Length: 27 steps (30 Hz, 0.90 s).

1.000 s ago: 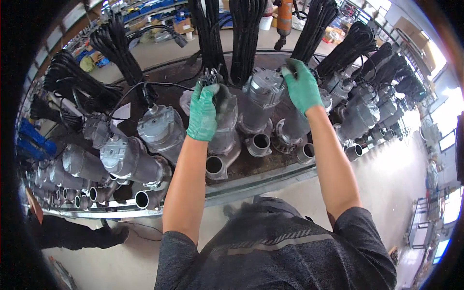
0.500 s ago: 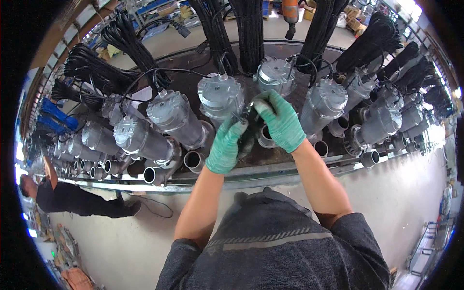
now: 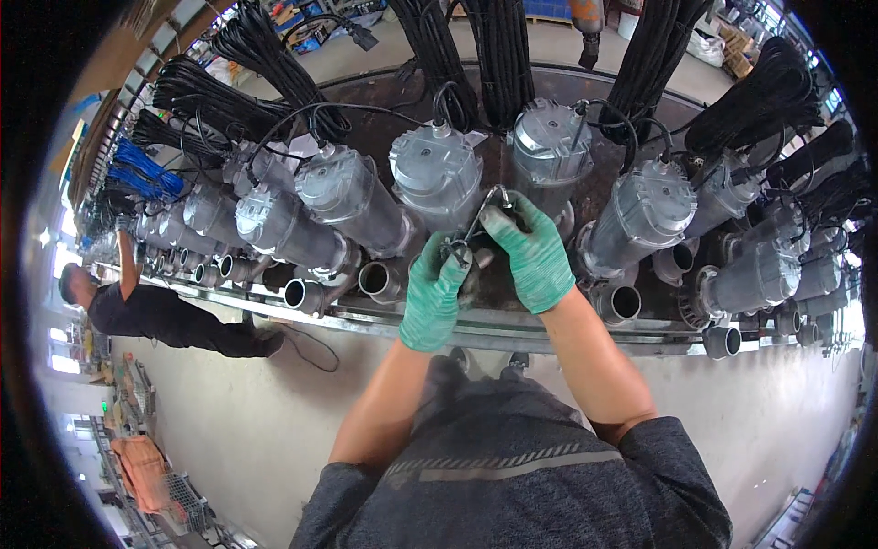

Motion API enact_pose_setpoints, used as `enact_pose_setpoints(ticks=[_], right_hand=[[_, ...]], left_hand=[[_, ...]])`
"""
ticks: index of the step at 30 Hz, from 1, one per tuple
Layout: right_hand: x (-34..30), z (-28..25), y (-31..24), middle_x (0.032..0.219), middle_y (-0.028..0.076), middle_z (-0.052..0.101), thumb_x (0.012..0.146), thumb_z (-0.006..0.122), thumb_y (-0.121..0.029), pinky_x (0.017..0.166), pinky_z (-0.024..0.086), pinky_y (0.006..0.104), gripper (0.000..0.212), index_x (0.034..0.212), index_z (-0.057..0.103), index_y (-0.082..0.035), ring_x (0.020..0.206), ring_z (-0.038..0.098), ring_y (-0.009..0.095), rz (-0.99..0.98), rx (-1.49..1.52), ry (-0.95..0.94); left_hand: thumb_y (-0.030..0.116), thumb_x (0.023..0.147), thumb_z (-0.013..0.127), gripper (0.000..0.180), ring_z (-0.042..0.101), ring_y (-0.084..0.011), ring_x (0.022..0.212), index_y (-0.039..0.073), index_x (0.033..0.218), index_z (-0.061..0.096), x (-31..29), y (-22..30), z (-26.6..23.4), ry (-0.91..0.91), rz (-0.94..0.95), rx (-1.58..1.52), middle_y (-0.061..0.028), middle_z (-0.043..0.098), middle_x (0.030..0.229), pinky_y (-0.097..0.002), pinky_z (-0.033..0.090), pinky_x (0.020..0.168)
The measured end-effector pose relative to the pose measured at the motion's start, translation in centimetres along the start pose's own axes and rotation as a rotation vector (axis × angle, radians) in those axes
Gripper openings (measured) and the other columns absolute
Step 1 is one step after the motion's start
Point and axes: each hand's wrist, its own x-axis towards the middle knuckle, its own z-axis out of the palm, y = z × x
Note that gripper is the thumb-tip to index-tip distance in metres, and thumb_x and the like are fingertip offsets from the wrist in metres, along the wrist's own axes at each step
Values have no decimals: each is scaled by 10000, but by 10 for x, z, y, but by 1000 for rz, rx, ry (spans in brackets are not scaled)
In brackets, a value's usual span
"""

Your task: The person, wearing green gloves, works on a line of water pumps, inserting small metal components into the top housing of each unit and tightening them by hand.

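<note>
Both my hands wear green striped gloves with greyish fingertips, and they are raised close together over the near part of the bench. Between them is a thin, bent, shiny metal piece (image 3: 476, 220); its exact kind is not clear. Closed fingers of my left hand (image 3: 433, 297) grip its lower end, where small dark parts also show. My right hand (image 3: 533, 253) pinches the upper end with thumb and fingers. Just beyond the hands stand a grey metal pump (image 3: 435, 174) and another grey pump (image 3: 551, 146), each with a domed cap and a black cable.
Several similar pumps line the dark bench (image 3: 366, 91) on both sides, their round pipe outlets (image 3: 377, 279) facing me. Thick black cable bundles (image 3: 498, 64) rise behind them. An orange tool (image 3: 586, 16) hangs at the back. Another person (image 3: 174, 316) works at the far left.
The view has shifted, so the bench sits differently in it. My hands stay close together on the metal piece, which shows more plainly between them now.
</note>
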Motion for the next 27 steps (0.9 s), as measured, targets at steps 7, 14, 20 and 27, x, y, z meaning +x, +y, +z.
enact_pose_setpoints(ticks=[7,14,20,27], right_hand=[[16,12,-38,968,42,688,969,651,-215,727,521,281,309,1205,636,-17,782,605,116,-198,-375,94],[89,-1,-39,1081,118,705,961,651,-116,875,496,307,281,1195,606,32,945,630,173,-483,-517,123],[101,16,-31,1140,146,696,976,633,-115,898,489,321,300,1239,602,26,992,632,197,-416,-602,84],[115,7,-11,988,43,686,989,628,-97,800,507,281,205,1171,644,-4,868,605,112,-527,-808,163]], left_hand=[[345,985,656,325,417,-36,515,105,1191,581,10,30,-26,-43,73,76,41,529,723,-186,309,453],[259,1002,620,164,492,-52,590,119,1085,599,100,106,-110,164,401,204,37,581,776,-195,377,480],[204,1005,612,123,518,-60,648,108,1080,596,157,131,-176,115,453,493,32,571,784,-227,419,547],[197,1012,606,132,505,-63,643,93,1092,616,163,123,-172,120,420,404,29,577,785,-239,410,557]])
